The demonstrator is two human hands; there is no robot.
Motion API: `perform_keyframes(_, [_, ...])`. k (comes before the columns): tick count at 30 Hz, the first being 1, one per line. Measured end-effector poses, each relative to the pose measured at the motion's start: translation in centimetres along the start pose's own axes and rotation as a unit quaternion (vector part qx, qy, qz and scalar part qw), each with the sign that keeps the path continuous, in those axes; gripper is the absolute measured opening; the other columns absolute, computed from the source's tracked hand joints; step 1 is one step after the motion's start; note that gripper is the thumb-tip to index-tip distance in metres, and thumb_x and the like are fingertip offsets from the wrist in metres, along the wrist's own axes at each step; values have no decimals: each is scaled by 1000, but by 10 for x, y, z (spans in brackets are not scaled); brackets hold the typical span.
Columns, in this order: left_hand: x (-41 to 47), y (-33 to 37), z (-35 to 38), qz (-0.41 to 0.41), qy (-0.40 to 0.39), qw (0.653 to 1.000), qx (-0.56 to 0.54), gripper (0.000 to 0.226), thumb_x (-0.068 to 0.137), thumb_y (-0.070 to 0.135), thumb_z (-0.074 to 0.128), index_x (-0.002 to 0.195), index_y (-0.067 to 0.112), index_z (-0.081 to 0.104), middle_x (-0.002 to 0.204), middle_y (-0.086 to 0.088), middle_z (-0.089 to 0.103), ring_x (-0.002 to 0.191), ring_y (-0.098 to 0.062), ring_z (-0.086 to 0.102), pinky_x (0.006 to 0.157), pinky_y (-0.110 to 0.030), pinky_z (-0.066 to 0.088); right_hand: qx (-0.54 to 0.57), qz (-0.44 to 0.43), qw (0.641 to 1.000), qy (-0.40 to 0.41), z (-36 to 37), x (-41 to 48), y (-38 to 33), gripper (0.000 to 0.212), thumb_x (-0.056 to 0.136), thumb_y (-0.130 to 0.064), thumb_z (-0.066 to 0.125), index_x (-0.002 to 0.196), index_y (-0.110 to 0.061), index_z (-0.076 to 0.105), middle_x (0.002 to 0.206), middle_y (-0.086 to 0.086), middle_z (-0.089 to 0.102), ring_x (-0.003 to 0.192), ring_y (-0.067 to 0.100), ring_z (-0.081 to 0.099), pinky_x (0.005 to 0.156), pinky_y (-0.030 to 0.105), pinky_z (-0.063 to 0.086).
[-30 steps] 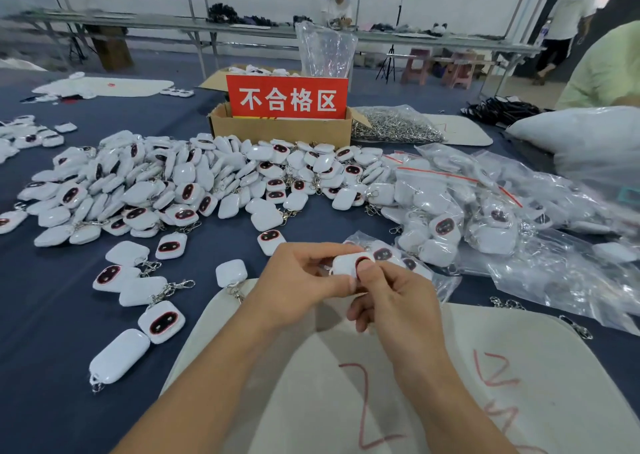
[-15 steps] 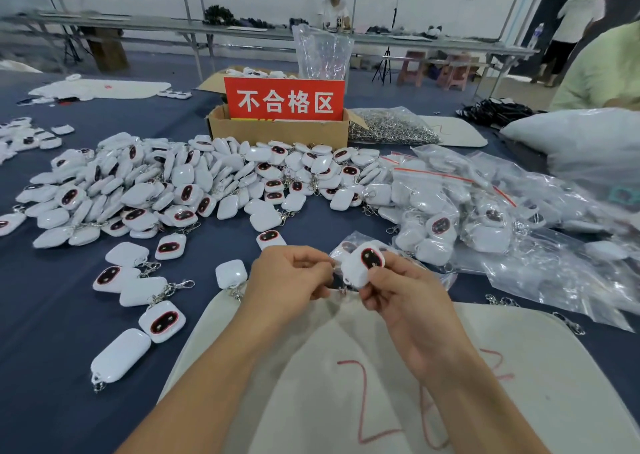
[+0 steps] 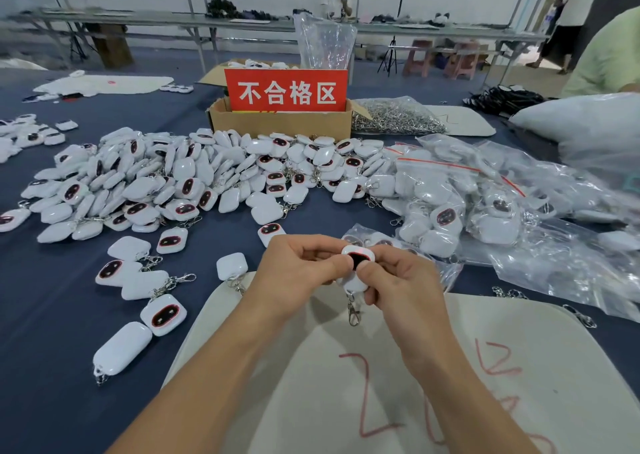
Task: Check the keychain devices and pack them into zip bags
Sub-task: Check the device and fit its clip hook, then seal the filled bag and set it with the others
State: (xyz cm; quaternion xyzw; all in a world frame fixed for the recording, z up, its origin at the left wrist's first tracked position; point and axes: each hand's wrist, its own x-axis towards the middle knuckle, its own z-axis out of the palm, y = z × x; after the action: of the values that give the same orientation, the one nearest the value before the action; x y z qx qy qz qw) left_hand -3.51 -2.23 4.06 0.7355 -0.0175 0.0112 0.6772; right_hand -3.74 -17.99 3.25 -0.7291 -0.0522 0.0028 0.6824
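A white keychain device [image 3: 357,258] with a dark red-rimmed screen is held upright between both hands above the cream mat [image 3: 311,367]. My left hand [image 3: 298,266] pinches its left side, and my right hand [image 3: 398,280] grips its right side with the thumb on the screen. Its metal clasp [image 3: 353,313] dangles below. A big pile of loose white devices [image 3: 173,183] covers the blue table behind. Clear zip bags [image 3: 467,204] with packed devices lie to the right.
A cardboard box [image 3: 280,124] with a red sign [image 3: 285,91] stands behind the pile. A bag of metal clasps [image 3: 394,119] lies beside it. Single devices [image 3: 162,315] lie left of the mat. A person in pale green [image 3: 609,55] sits far right.
The device has been turned in my hands from back-up to screen facing me, upright, and its clasp now hangs free below. Both hands stayed above the mat's far edge.
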Motion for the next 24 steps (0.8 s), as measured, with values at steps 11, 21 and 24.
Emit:
perform_keyframes(11, [6, -5, 8, 16, 64, 997, -26, 15, 69, 27, 88, 84, 27, 85, 79, -6, 79, 72, -18, 75, 71, -29, 62, 69, 2, 997, -33, 3, 2, 1, 19, 74, -16, 70, 88, -26, 78, 70, -1, 71, 54, 5, 54, 52, 13, 42])
perform_keyframes(21, [10, 2, 3, 32, 41, 998, -46, 15, 80, 4, 84, 91, 14, 84, 85, -11, 80, 80, -25, 77, 82, -38, 64, 37, -1, 999, -4, 3, 2, 3, 17, 93, -11, 72, 79, -20, 74, 56, -1, 60, 50, 9, 47, 51, 19, 41])
perform_keyframes(24, [8, 3, 4, 39, 51, 997, -50, 17, 73, 15, 88, 89, 17, 85, 84, -9, 80, 79, -23, 77, 79, -35, 64, -27, -32, 999, 21, 5, -1, 2, 12, 93, -18, 72, 83, -23, 71, 62, 3, 65, 52, 12, 51, 52, 22, 42])
